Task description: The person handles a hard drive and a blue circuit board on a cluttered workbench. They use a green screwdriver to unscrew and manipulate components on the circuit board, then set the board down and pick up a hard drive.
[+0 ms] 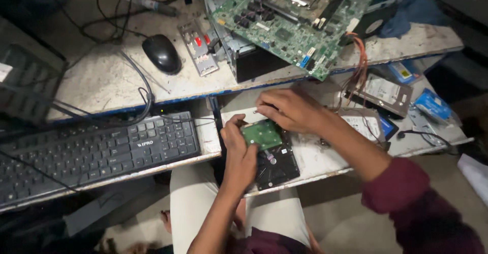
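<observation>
Upper bench point(101, 78): a worn, pale slab with a chipped blue front edge. On it, at upper right, a large green motherboard point(297, 18) lies tilted across a dark metal chassis point(254, 63). A black mouse point(161, 53) sits left of centre, just beside a silver port shield plate point(198, 48) with red markings.

Lower shelf point(325, 155): a black keyboard point(96, 150) occupies the left part. At right lie a hard drive point(389, 94) bearing a white rectangular label, a second white-labelled drive point(363, 124) nearer the hands, and a blue packet point(432, 104) at the far right edge.

Item in hand: a black hard drive point(277, 162) resting on the shelf's middle section, directly above the person's lap, with its small green circuit board point(262, 134) facing up.

Left hand point(239, 155): closed around the drive's left edge, thumb lying along the circuit board.

Right hand point(290, 109): fingers curled at the drive's top edge, touching the board's upper end; whether it pinches anything cannot be told.
</observation>
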